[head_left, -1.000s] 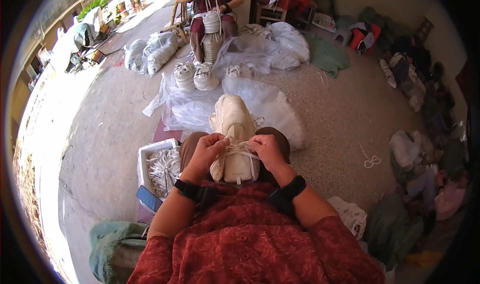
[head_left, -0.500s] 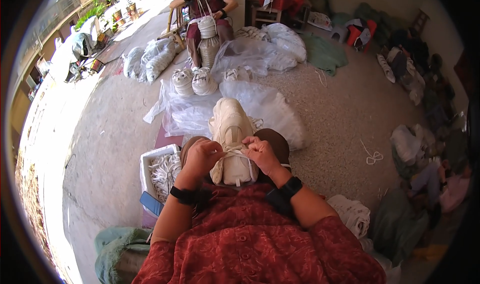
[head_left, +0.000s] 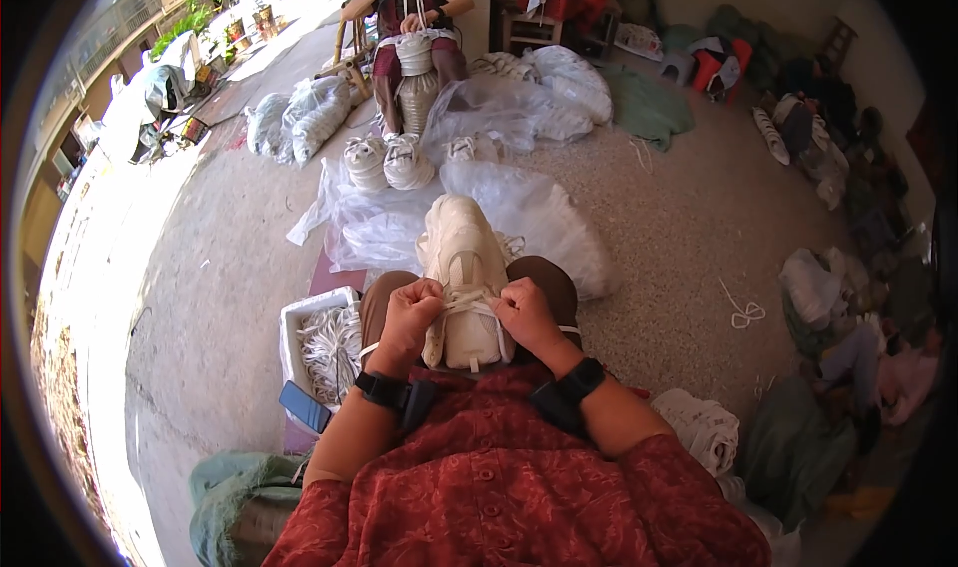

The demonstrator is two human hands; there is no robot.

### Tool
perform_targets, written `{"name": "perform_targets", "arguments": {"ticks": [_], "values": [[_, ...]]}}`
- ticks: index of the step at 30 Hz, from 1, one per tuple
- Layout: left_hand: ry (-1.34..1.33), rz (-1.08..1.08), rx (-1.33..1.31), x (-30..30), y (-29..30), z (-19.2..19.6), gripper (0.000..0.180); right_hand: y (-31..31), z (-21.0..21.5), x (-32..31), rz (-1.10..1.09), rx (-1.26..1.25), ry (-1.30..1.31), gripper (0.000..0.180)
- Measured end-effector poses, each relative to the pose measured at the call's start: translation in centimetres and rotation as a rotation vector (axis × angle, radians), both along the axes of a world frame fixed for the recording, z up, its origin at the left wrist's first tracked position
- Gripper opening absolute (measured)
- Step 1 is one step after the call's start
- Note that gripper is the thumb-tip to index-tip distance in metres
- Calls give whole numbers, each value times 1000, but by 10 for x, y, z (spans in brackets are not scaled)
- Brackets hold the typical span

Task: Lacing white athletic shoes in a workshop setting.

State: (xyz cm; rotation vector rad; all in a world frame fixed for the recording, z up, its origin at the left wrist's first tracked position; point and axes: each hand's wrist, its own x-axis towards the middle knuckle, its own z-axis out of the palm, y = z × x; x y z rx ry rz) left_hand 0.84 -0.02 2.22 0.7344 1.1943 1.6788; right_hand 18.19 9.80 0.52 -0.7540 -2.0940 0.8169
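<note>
A cream sneaker (head_left: pixel 461 230) lies between my knees, its toe pointing away from me and its tongue (head_left: pixel 472 339) toward my body. White shoelace (head_left: pixel 467 302) crosses over the sneaker's opening. My left hand (head_left: pixel 411 312) is closed at the left side of the opening, pinching the shoelace. On the other side my right hand (head_left: pixel 526 312) also pinches the shoelace, with its fingers curled. The lace ends inside both hands are mostly hidden. Part of another shoe shows behind the sneaker, near my right knee.
A white box of loose laces (head_left: pixel 329 352) stands left of my knee, with a blue phone (head_left: pixel 303 407) at its corner. Ahead, white shoes (head_left: pixel 407 163) and plastic bags (head_left: pixel 529 218) lie on the floor. Beyond them a seated person (head_left: pixel 414 18) handles white laces.
My hands have drawn apart, the left one moving outward, and the lace between them lies tighter across the sneaker. The other person's lower hand has shifted inward.
</note>
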Motion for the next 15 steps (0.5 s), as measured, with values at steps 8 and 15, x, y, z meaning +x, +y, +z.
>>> {"name": "perform_targets", "arguments": {"ticks": [8,15], "values": [[82,60,-158,-2,-5,-11,17,-3,10,11,58,-359,88,13],[818,53,-143,-3,-4,-8,27,-16,38,49,76,-970,639,15]]}}
